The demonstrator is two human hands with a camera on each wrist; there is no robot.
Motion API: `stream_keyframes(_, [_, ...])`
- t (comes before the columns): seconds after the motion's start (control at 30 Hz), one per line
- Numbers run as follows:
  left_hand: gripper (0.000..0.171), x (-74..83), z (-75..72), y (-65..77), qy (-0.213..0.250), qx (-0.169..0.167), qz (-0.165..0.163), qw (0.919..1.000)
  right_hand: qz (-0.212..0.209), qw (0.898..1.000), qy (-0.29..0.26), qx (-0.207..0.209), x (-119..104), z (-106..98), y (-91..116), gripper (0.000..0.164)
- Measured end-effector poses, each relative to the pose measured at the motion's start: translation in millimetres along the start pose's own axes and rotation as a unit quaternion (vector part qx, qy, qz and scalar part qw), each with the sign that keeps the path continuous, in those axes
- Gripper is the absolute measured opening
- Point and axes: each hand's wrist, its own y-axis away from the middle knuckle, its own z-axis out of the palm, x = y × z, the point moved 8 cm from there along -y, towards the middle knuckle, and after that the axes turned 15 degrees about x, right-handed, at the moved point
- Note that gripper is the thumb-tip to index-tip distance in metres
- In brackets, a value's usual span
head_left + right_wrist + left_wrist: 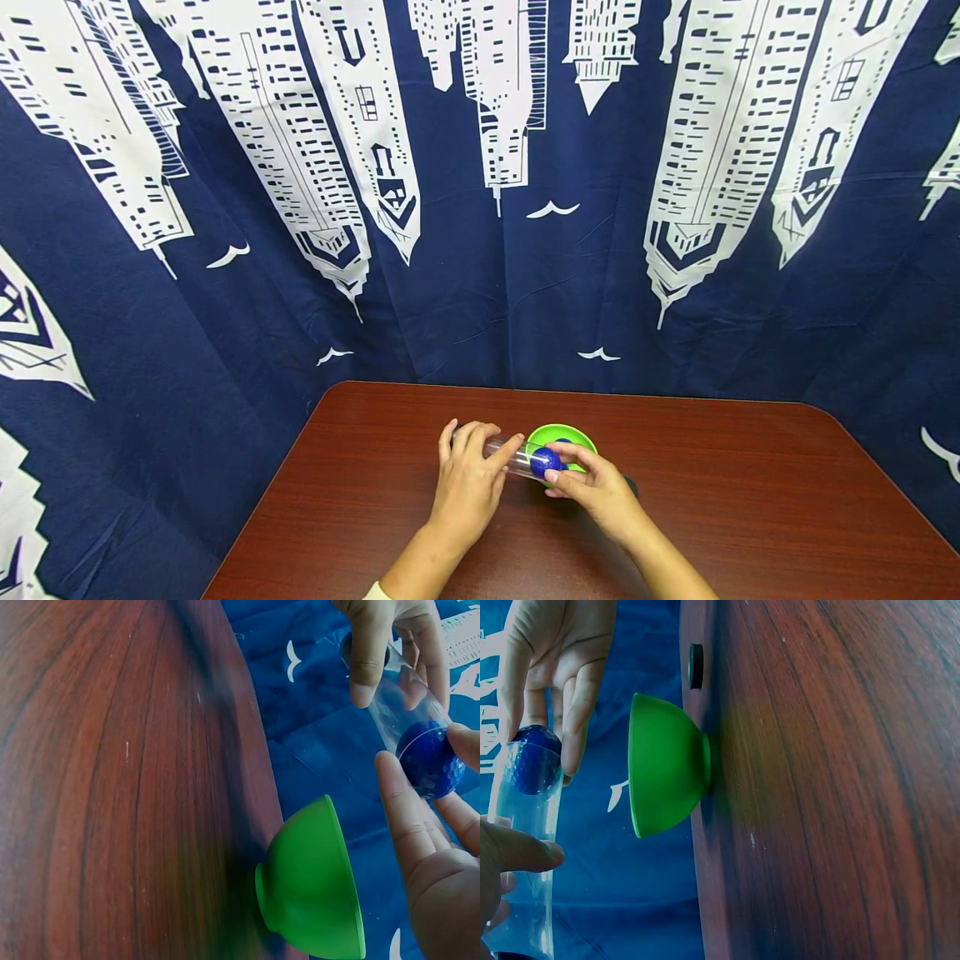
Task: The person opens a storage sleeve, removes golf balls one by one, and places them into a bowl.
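My left hand (468, 479) grips a clear plastic tube (519, 459), tilted slightly, with the thumb along its side. A dark end (514, 956) of the tube shows in the left wrist view. At the other end sits a dimpled blue golf ball (429, 759), partly inside the mouth and partly sticking out. The fingertips of my right hand (600, 490) hold the ball at that mouth. Just below and behind stands a green bowl (664, 769), upright on the table, with something blue (564, 441) in it, mostly hidden by the right hand.
A small round black cap (696, 666) rests on the brown wood table (720, 500), right of the bowl. Behind the table's far edge hangs a navy curtain (465, 317) printed with white buildings and birds.
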Motion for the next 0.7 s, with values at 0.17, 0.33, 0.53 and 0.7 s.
stream_keyframes(0.17, [0.061,-2.6,2.0,1.7,0.0,-0.011,-0.01,0.9999,0.0,1.0,0.001,0.001,1,0,-1,0.047])
stream_keyframes(0.33, [0.06,-6.7,2.9,4.0,0.015,0.003,-0.021,0.9997,0.0,1.0,0.006,0.007,0,0,-3,0.045])
stream_keyframes(0.53, [0.059,-9.6,3.6,5.5,0.023,0.003,-0.04,0.9989,-0.003,1.0,0.009,0.011,-5,0,-6,0.044])
stream_keyframes(0.7, [0.06,-11.6,4.8,7.1,0.026,0.005,-0.054,0.9982,-0.008,1.0,0.004,0.01,-9,0,-7,0.044])
